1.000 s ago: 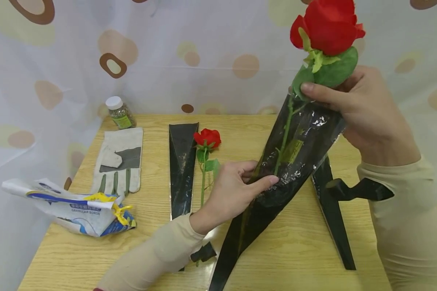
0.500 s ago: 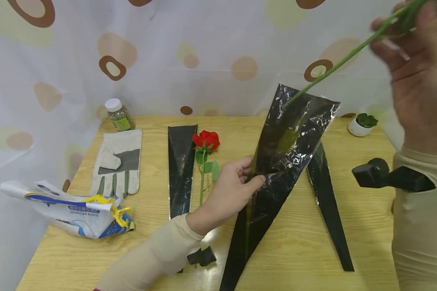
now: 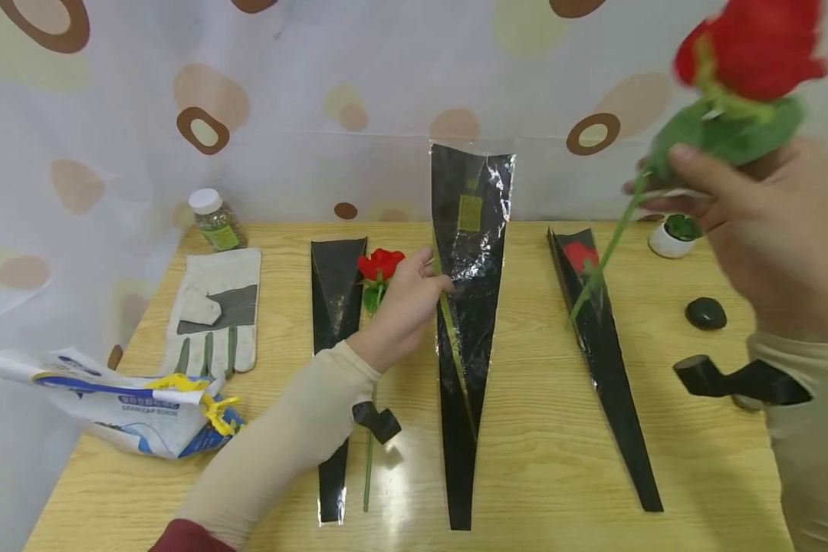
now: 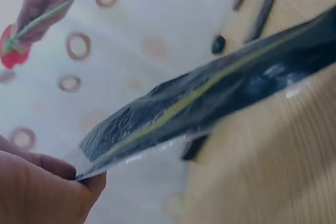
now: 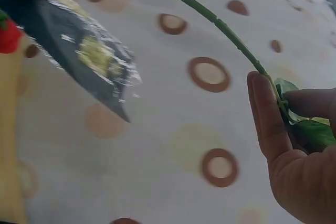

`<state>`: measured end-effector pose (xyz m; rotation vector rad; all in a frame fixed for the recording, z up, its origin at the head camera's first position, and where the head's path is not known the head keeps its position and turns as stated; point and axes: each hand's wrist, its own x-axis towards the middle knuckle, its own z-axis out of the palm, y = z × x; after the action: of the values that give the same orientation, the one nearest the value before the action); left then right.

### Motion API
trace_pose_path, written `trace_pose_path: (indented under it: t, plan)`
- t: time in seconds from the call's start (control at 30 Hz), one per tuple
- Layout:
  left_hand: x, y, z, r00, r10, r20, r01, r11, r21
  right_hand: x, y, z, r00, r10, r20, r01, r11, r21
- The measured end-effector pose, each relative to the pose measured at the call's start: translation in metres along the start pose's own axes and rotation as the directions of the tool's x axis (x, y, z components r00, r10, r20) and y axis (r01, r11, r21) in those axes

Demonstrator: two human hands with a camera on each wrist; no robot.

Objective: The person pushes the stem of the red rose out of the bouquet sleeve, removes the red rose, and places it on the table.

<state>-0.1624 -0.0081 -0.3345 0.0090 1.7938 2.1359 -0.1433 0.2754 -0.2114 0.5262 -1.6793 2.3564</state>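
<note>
The right hand pinches a red rose with green leaves and a long, thin green stem between thumb and fingers, just below the bloom. The rose is raised above the table's right side; its bloom points up and rightward in the head view, its stem slanting down and left. The left hand has its thumb and fingers closed on the left edge of a glossy black tapered plastic sleeve, whose long axis runs nearly straight away from the person, wide end far, narrow end near. A gold rectangular label sits near the wide end, its print too small to read.

Left of it lie another red rose and a flat black tapered wrapper; rightward, a black wrapper with a red bloom inside. Farther left, a white-and-blue plastic bag reads "GRANULAR BORON", near a pale grey-and-green work glove and a white-lidded clear jar with a green label.
</note>
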Motion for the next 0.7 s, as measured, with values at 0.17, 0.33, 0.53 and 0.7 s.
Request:
trace_pose_path:
  t: [0.17,0.33,0.53,0.7]
  plan:
    - [0.027,-0.013,-0.005,0.999,-0.045,-0.003,0.045,0.998,-0.051,-0.015,0.07,-0.002,0.91,0.41,0.063,-0.351,0.842,-0.411]
    - [0.046,-0.033,-0.009,0.995,-0.102,0.002,0.102,0.988,-0.117,-0.03,0.134,-0.023,0.764,0.645,0.024,-0.529,0.647,-0.55]
    - [0.053,-0.055,-0.01,0.982,-0.186,-0.027,0.186,0.983,-0.009,-0.046,0.174,-0.034,0.667,0.745,0.002,-0.605,0.543,-0.581]
    - [0.054,-0.056,-0.005,0.978,-0.206,-0.026,0.206,0.978,0.014,-0.047,0.19,-0.033,0.671,0.741,-0.017,-0.6,0.53,-0.599]
